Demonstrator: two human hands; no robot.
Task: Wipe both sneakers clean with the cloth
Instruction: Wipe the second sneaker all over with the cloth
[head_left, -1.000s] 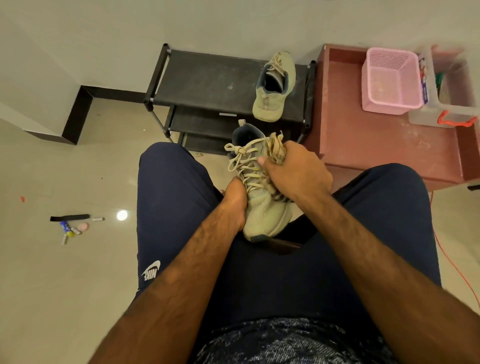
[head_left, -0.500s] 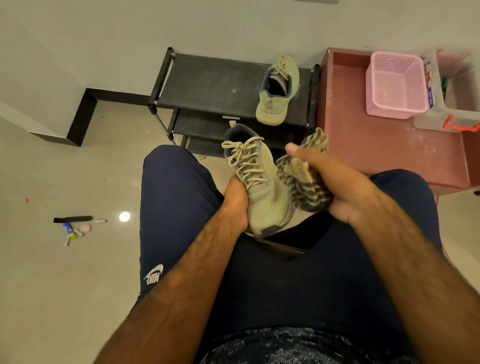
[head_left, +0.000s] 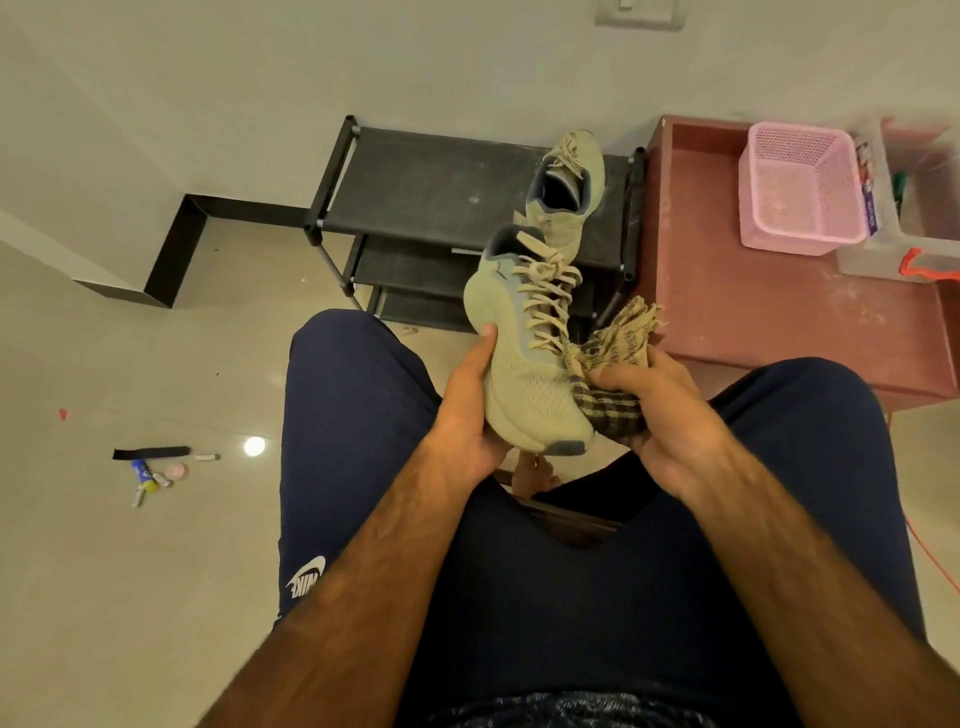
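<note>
From the head view: I've got one sneaker (head_left: 524, 384) up over my lap, toe toward me and laces on top. My left hand (head_left: 467, 415) grips it from underneath on its left side, with the thumb lying up along the sidewall. My right hand (head_left: 670, 431) has its fingers curled round the bunched striped cloth (head_left: 618, 353) and is pressing it against the right flank of the forefoot, just below the laces, while the frayed end sticks out toward the red counter (head_left: 753, 312). The other sneaker (head_left: 553, 226) sits on the top shelf of the black shoe rack (head_left: 415, 182), well away from both hands. By my reckoning I'm mid-wipe on the first shoe, and the second hasn't had its turn — so roughly the first half is under way, with the sole edge, the heel and the whole second shoe still to go. I can't judge how clean the mesh is in this light. Against a second ago, the cloth was up on the laces. Half a second ago it had swung clear to the right with a gap between it and the shoe, and now it's back in contact, lower on the toe side. The sneaker has also come up and rolled — I see more of its left wall, and my left thumb now shows on it.
</note>
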